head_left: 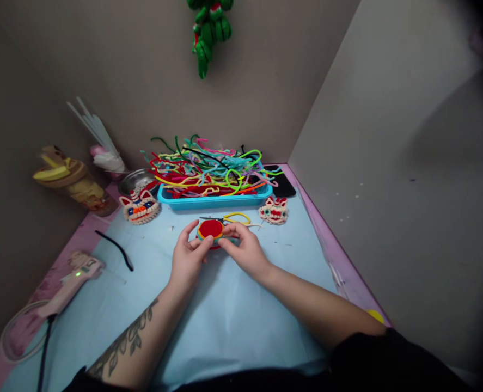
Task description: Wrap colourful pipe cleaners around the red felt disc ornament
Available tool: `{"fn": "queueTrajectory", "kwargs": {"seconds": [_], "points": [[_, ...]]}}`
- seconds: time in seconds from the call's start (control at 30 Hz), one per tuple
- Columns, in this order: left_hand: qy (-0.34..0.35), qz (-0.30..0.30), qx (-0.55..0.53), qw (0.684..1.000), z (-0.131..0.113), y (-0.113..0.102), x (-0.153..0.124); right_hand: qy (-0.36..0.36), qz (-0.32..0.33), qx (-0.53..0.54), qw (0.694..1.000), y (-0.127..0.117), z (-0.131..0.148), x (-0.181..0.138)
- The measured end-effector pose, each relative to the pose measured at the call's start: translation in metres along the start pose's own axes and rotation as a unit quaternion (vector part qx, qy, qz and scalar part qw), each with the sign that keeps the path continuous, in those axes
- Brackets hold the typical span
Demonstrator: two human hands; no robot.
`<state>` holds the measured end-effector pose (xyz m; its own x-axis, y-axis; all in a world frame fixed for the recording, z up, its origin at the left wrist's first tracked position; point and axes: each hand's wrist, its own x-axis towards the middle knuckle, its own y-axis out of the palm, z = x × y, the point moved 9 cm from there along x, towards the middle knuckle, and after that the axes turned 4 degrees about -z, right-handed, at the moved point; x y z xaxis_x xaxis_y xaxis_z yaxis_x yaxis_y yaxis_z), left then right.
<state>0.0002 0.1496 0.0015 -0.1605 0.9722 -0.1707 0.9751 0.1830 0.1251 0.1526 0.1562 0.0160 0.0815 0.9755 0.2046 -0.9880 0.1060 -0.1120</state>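
Both my hands hold a small round coiled pipe-cleaner disc, red in the middle with a coloured rim, just above the light blue sheet. My left hand pinches its left edge with thumb and fingers closed. On the disc's right edge my right hand is closed too. Right behind the disc lie small scissors with yellow handles.
A blue tray heaped with coloured pipe cleaners stands behind. Two finished woven faces sit at its left and right. A pink glue gun, a loose black pipe cleaner, a metal bowl and a phone lie around. Walls close in on three sides.
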Motion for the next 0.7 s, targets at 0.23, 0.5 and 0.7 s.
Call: {"fn": "queueTrajectory", "kwargs": {"seconds": [0.23, 0.5, 0.7], "points": [[0.025, -0.026, 0.022, 0.999, -0.004, -0.003, -0.005, 0.041, 0.001, 0.065, 0.997, 0.004, 0.0, 0.002], [-0.01, -0.027, -0.107, 0.994, -0.003, -0.008, 0.005, -0.075, 0.017, -0.073, 0.994, -0.009, 0.016, 0.004], [-0.029, -0.024, -0.097, 0.995, 0.002, -0.006, 0.007, -0.149, -0.007, -0.111, 0.983, -0.012, 0.027, 0.0]]}}
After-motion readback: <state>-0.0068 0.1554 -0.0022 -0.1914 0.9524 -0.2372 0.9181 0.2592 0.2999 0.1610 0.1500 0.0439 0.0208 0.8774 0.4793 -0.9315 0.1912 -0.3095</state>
